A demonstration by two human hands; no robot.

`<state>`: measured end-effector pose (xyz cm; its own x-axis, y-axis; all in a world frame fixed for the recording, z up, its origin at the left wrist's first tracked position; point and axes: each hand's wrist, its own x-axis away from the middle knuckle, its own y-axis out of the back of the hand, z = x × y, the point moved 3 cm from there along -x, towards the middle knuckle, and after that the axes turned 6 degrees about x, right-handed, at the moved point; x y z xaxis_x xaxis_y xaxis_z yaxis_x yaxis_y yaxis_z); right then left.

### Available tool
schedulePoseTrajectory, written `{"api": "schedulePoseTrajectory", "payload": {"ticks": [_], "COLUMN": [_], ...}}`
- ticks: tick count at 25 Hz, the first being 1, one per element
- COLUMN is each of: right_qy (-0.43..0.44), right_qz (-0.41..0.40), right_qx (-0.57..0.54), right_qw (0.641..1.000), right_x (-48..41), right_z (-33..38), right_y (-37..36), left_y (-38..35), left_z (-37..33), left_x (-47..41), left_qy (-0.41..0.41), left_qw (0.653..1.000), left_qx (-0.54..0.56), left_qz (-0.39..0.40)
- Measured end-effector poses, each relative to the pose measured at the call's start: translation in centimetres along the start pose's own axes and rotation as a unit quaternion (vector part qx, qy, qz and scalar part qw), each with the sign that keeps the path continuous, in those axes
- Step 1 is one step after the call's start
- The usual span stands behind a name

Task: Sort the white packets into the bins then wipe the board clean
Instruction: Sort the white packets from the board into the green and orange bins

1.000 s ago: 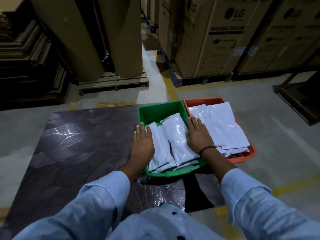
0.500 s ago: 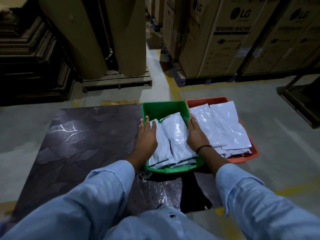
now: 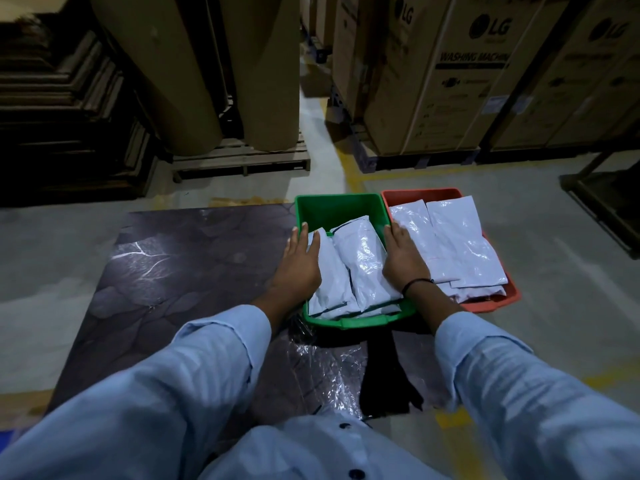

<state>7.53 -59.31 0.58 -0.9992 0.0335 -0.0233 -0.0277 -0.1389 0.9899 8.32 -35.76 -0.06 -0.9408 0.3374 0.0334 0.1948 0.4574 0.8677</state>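
Observation:
A green bin (image 3: 332, 206) stands at the right end of the dark board (image 3: 180, 268), holding several white packets (image 3: 363, 258). Right beside it sits a red bin (image 3: 419, 195) with several larger white packets (image 3: 460, 244). My left hand (image 3: 299, 265) lies flat with straight fingers on the green bin's left side, against the leftmost packet. My right hand (image 3: 403, 256) lies flat on the green bin's right side, where it meets the red bin, fingers straight. Neither hand grips anything.
Crinkled clear plastic film (image 3: 329, 372) and a dark cloth-like piece (image 3: 388, 375) lie on the board near me. Tall brown paper rolls (image 3: 207, 71) on a wooden pallet (image 3: 242, 161) stand behind; LG cartons (image 3: 450, 74) at the back right. Grey floor surrounds the board.
Both hands stay flat on the green bin's sides. The camera has tilted and shifted a little, so the bins sit slightly higher and further right in the frame.

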Motion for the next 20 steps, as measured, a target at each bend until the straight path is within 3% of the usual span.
{"api": "schedulePoseTrajectory", "payload": {"ticks": [10,20], "right_qy": [-0.006,0.043], "right_qz": [-0.054,-0.092], "right_qx": [0.031,-0.017], "right_qw": [0.998,0.995], "right_x": [2.5,7.2], "right_z": [7.3,14.9], "right_y": [0.3,-0.8], "left_y": [1.8,2.4], "left_z": [3.0,5.8], "left_x": [3.2,9.1], "left_qy": [-0.024,-0.031], "left_qw": [0.999,0.999], "left_qx": [0.026,0.008], "left_qz": [-0.031,-0.026]}}
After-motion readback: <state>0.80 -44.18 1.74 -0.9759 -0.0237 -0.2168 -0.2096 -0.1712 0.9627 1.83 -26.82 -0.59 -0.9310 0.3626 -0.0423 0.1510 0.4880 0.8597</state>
